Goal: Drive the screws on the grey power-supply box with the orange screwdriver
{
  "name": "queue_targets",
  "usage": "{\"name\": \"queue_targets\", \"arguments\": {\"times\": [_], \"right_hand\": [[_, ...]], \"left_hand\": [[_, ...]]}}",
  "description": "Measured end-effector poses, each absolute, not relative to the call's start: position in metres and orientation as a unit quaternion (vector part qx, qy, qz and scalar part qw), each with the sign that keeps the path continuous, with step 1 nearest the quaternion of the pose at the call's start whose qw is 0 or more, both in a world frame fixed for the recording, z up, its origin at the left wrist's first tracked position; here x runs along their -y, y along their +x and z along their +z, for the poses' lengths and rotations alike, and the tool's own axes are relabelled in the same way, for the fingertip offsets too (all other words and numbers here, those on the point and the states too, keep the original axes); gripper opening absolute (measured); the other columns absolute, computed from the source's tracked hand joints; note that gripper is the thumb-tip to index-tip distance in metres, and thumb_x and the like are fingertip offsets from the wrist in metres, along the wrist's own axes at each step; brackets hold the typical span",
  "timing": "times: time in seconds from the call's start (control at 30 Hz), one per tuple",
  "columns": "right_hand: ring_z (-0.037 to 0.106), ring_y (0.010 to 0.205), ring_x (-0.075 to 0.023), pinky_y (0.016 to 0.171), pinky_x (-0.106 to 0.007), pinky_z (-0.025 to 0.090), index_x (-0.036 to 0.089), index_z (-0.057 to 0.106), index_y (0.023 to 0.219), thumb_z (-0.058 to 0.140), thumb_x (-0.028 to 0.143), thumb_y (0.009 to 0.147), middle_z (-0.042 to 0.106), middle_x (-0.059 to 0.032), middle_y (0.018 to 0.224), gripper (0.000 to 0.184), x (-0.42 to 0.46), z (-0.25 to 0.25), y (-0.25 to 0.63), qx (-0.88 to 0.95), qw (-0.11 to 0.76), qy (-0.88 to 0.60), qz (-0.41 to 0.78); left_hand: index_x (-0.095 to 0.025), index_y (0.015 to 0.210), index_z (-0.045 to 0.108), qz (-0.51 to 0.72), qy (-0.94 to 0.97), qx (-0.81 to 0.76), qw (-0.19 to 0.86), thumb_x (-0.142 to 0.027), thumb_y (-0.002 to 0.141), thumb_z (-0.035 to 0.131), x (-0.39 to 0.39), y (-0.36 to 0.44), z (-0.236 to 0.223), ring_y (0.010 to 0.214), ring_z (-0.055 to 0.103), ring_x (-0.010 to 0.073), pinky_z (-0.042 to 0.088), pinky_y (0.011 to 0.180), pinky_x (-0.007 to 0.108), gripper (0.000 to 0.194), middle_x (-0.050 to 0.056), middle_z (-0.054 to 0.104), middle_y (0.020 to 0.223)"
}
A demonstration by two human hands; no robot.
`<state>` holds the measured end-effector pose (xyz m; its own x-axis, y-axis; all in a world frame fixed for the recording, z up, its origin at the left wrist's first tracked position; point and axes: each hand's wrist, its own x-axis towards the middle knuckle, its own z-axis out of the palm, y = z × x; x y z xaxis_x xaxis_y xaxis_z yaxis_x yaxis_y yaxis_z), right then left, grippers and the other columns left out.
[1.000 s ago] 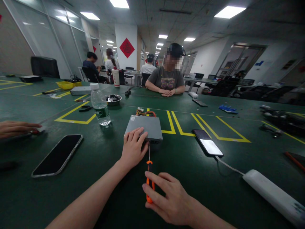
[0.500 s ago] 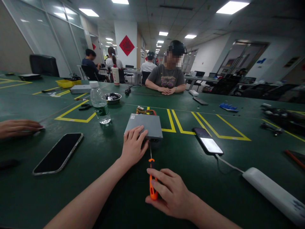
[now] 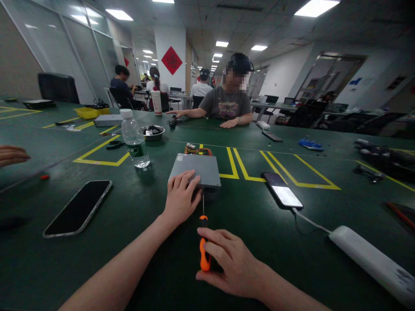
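Observation:
A grey metal computer power supply [image 3: 202, 166] lies flat on the green table, its bundle of coloured wires [image 3: 197, 150] at the far side. My left hand [image 3: 182, 196] grips its near left corner, fingers on top and thumb by the front face. In my right hand [image 3: 228, 261] is a screwdriver [image 3: 204, 252] with an orange and black handle, held between thumb and fingers. Its thin shaft points at the front face of the power supply, beside my left thumb. I cannot make out exactly where the tip sits.
A water bottle [image 3: 134, 140] stands left of the power supply, near a metal bowl [image 3: 153, 133]. One phone [image 3: 79, 209] lies at left; another phone [image 3: 282, 190], cabled to a white power bank [image 3: 369, 263], at right. Opposite sits a person [image 3: 227, 103]; another person's hand [image 3: 13, 155] shows at left.
The screwdriver handle has turned in my right hand. My left hand stays on the power supply. The person opposite has reached an arm toward a black object; the hand at left has drawn back.

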<state>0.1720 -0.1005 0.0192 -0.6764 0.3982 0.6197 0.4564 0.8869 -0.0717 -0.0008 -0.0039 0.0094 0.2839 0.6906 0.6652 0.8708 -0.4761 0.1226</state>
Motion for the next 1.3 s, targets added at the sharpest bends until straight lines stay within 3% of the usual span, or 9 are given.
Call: {"name": "queue_targets", "arguments": {"times": [0.17,0.3,0.43,0.6,0.73,0.87,1.0,1.13,1.3], "right_hand": [[0.064,0.085,-0.0173,0.073,-0.031,0.050,0.014,0.052,0.106,0.039,0.032,0.096,0.063,-0.0161,0.107,0.024,0.1009,0.0209,0.1715,0.924,0.300,-0.223,-0.079],[0.064,0.088,-0.0189,0.073,-0.031,0.050,0.012,0.051,0.098,0.044,0.036,0.094,0.064,-0.0179,0.105,0.026,0.0993,0.0195,0.1732,0.910,0.344,-0.223,-0.070],[0.063,0.090,-0.0196,0.074,-0.033,0.050,0.012,0.051,0.105,0.037,0.040,0.096,0.063,-0.0170,0.107,0.033,0.0998,0.0224,0.1719,0.921,0.308,-0.232,-0.056],[0.065,0.075,-0.0163,0.069,-0.032,0.050,0.014,0.052,0.102,0.043,0.038,0.095,0.064,-0.0144,0.107,0.028,0.0988,0.0177,0.1705,0.924,0.306,-0.223,-0.059],[0.065,0.086,-0.0184,0.074,-0.032,0.051,0.013,0.048,0.094,0.040,0.048,0.094,0.065,-0.0166,0.102,0.036,0.0986,0.0155,0.1717,0.905,0.354,-0.235,-0.030],[0.063,0.095,-0.0208,0.073,-0.032,0.053,0.011,0.049,0.109,0.032,0.037,0.097,0.063,-0.0182,0.106,0.033,0.1011,0.0228,0.1714,0.922,0.308,-0.232,-0.034],[0.064,0.090,-0.0212,0.071,-0.033,0.053,0.012,0.050,0.105,0.044,0.036,0.094,0.064,-0.0183,0.103,0.027,0.0989,0.0204,0.1725,0.915,0.332,-0.218,-0.070],[0.064,0.090,-0.0205,0.075,-0.032,0.053,0.012,0.046,0.100,0.050,0.043,0.090,0.064,-0.0186,0.101,0.033,0.0971,0.0150,0.1756,0.898,0.372,-0.228,-0.048],[0.062,0.097,-0.0221,0.075,-0.034,0.053,0.012,0.049,0.112,0.037,0.035,0.095,0.061,-0.0188,0.107,0.031,0.1012,0.0228,0.1742,0.921,0.305,-0.238,-0.040]], "left_hand": [[-0.021,0.115,0.052,-0.335,-0.791,0.495,0.133,-0.030,0.085,0.048,0.0032,-0.0005,0.0088,0.120,0.042,0.0255,0.030,0.096,0.043,0.031,0.009,0.052,0.128],[-0.022,0.115,0.052,-0.335,-0.792,0.492,0.133,-0.029,0.085,0.048,0.0037,-0.0007,0.0094,0.119,0.043,0.0258,0.030,0.096,0.044,0.031,0.010,0.053,0.127],[-0.022,0.115,0.052,-0.335,-0.791,0.495,0.133,-0.029,0.085,0.048,0.0040,-0.0007,0.0089,0.119,0.043,0.0257,0.030,0.096,0.044,0.031,0.010,0.053,0.127],[-0.022,0.115,0.052,-0.342,-0.789,0.494,0.133,-0.029,0.085,0.048,0.0038,-0.0005,0.0083,0.119,0.043,0.0257,0.030,0.096,0.044,0.031,0.009,0.053,0.126],[-0.022,0.115,0.052,-0.339,-0.790,0.494,0.130,-0.030,0.086,0.047,0.0039,-0.0005,0.0090,0.120,0.042,0.0255,0.029,0.096,0.044,0.031,0.009,0.052,0.127],[-0.022,0.115,0.052,-0.335,-0.790,0.497,0.130,-0.031,0.086,0.047,0.0035,-0.0008,0.0088,0.120,0.042,0.0250,0.029,0.096,0.043,0.031,0.009,0.052,0.127],[-0.022,0.114,0.052,-0.335,-0.789,0.498,0.128,-0.031,0.087,0.046,0.0030,-0.0012,0.0083,0.120,0.042,0.0244,0.029,0.097,0.043,0.030,0.009,0.052,0.127],[-0.022,0.114,0.052,-0.335,-0.789,0.499,0.131,-0.031,0.087,0.046,0.0031,-0.0012,0.0082,0.120,0.042,0.0242,0.028,0.097,0.043,0.030,0.008,0.052,0.128],[-0.021,0.114,0.052,-0.334,-0.789,0.498,0.133,-0.031,0.086,0.046,0.0034,-0.0006,0.0085,0.120,0.042,0.0246,0.029,0.097,0.043,0.030,0.009,0.053,0.127]]}}
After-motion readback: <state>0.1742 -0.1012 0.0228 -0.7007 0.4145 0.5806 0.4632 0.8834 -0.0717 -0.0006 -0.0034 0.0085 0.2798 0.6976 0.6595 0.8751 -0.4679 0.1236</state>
